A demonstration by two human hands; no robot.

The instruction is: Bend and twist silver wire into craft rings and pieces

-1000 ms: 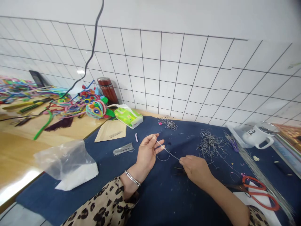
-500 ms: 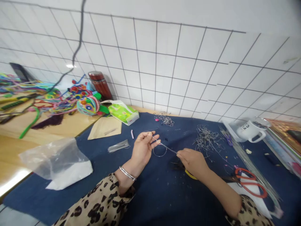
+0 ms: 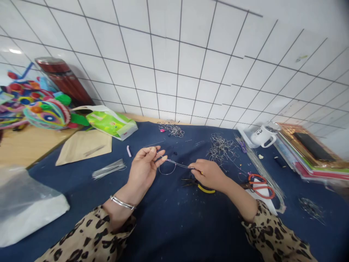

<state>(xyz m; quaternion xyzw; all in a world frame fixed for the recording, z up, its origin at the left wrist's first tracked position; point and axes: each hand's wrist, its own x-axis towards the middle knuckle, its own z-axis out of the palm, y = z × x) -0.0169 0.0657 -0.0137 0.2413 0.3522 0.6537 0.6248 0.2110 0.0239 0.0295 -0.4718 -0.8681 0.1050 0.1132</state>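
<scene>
A thin silvery wire (image 3: 180, 165) stretches between my two hands above the dark blue cloth, with a round loop (image 3: 167, 174) hanging from it near the left fingers. My left hand (image 3: 144, 163) pinches one end between thumb and forefinger, its other fingers held apart. My right hand (image 3: 208, 174) is closed around the other end, fingertips pressed together. Beneath the right hand lie pliers (image 3: 205, 189) with yellow handles, partly hidden by it. To the left of my left hand rests a bundle of straight wires (image 3: 109, 169).
Tangled wire (image 3: 222, 147) and red-handled scissors (image 3: 261, 186) lie to the right, by long straight wires (image 3: 255, 160). A white mug (image 3: 263, 135) stands near the wall. Left are a green tissue pack (image 3: 111, 122), a beige sheet (image 3: 79, 143), a plastic bag (image 3: 32, 207) and a red flask (image 3: 65, 82).
My view has shifted right and closer, so things sit further left in the picture. Both hands keep their hold on the wire, which stays stretched between them.
</scene>
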